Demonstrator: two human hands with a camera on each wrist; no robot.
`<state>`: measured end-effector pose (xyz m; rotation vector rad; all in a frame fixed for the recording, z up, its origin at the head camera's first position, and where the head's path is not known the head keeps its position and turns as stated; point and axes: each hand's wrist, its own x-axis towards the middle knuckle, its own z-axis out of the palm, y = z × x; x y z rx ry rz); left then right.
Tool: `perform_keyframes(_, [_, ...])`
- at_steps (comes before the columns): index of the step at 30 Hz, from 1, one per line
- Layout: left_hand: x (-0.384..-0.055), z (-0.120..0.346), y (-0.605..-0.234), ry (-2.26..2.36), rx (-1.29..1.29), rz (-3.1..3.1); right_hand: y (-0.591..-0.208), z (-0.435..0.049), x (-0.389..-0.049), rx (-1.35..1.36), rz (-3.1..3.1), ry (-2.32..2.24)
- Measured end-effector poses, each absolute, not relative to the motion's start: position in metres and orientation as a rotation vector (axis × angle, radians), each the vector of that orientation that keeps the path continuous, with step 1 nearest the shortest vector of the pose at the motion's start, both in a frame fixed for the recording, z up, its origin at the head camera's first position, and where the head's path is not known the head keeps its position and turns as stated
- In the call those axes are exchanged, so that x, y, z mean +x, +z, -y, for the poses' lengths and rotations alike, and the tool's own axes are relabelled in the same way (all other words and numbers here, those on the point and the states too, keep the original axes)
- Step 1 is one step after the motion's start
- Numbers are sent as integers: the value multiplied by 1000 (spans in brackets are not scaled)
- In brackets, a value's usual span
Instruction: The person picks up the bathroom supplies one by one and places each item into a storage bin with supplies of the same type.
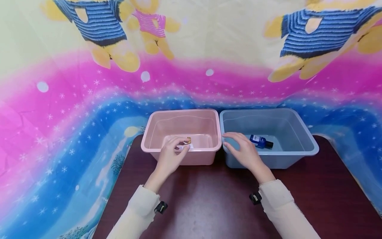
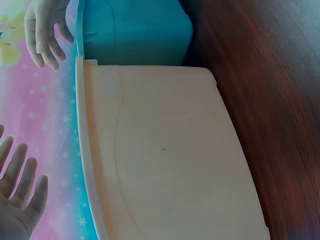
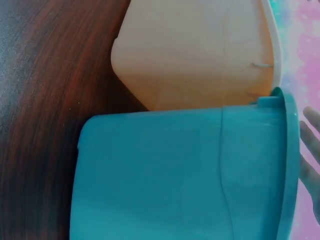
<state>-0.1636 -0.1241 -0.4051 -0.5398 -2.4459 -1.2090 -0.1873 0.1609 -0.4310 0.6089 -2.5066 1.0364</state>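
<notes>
My left hand (image 1: 172,152) hovers over the front rim of a pink plastic bin (image 1: 180,158), thumb and fingers loosely bent and apart. In the left wrist view that left hand (image 2: 22,192) has its fingers spread with nothing between them. Inside the pink bin lies a small item with a yellow-brown end (image 1: 189,139), partly hidden behind the fingers. Above the left front corner of a blue-grey bin (image 1: 286,159) is my right hand (image 1: 243,151), its thumb and fingers apart, holding nothing. A dark blue bottle (image 1: 259,141) with a black cap lies on its side in the blue-grey bin.
Both bins stand side by side, rims nearly touching, at the far part of a dark brown wooden table (image 1: 206,202). Behind them hangs a printed cloth (image 1: 191,79) with bears and snowflakes, which also runs down along the table's sides.
</notes>
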Motion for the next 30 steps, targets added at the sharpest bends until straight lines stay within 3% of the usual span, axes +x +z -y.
perform_keyframes(30, [-123,119,-427,-1147,-539,2512,-443,-199,-118,609,2440,819])
